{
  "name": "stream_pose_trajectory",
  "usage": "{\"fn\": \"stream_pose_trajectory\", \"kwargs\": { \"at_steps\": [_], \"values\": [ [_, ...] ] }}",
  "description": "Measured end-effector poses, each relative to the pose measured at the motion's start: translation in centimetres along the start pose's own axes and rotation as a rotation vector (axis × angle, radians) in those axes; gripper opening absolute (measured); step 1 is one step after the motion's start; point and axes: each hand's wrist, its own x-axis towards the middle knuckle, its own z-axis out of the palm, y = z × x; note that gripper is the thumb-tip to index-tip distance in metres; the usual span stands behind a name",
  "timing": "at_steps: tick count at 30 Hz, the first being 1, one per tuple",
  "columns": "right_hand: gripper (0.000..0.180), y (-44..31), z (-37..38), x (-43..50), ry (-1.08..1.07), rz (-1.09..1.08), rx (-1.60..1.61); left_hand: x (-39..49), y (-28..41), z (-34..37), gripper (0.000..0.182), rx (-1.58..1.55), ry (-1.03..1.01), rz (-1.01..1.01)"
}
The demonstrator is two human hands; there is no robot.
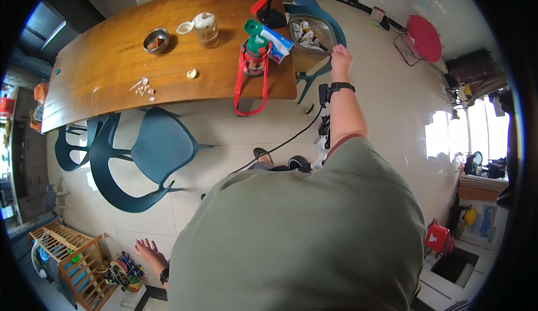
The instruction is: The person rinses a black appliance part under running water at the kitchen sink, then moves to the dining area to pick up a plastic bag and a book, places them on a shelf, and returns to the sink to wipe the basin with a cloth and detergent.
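Observation:
My right hand (341, 61) reaches forward, its fingers curled at the near right corner of a translucent plastic bin (309, 59). The bin holds several crumpled white items and stands over a teal chair (332, 23) by the table's right end. My left hand (149, 253) hangs out to the left with fingers apart and nothing in it. On the wooden table (138, 59), closest to the bin, are a blue and white carton (277, 44) and a green-lidded bottle (255, 56) with a red strap.
The table also bears a metal bowl (156, 41), an open-lidded jar (206, 30), scattered shell-like scraps (145, 89) and a black stand (271, 14). A teal chair (164, 143) stands left of me. A black cable (290, 138) runs from my right wrist. Behind the left hand is a wooden rack (80, 264).

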Motion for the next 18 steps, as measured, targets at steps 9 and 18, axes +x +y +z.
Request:
{"fn": "stream_pose_trajectory", "kwargs": {
  "at_steps": [9,18],
  "values": [
    [0.021,9.2,3.6,16.6,-0.161,-0.334,-0.934,-12.9,1.9,9.9,0.060,0.012,0.051,0.058],
    [0.020,13.0,3.6,19.5,-0.291,-0.274,-1.332,-17.1,3.4,12.6,0.062,0.079,0.099,0.062]
  ]
}}
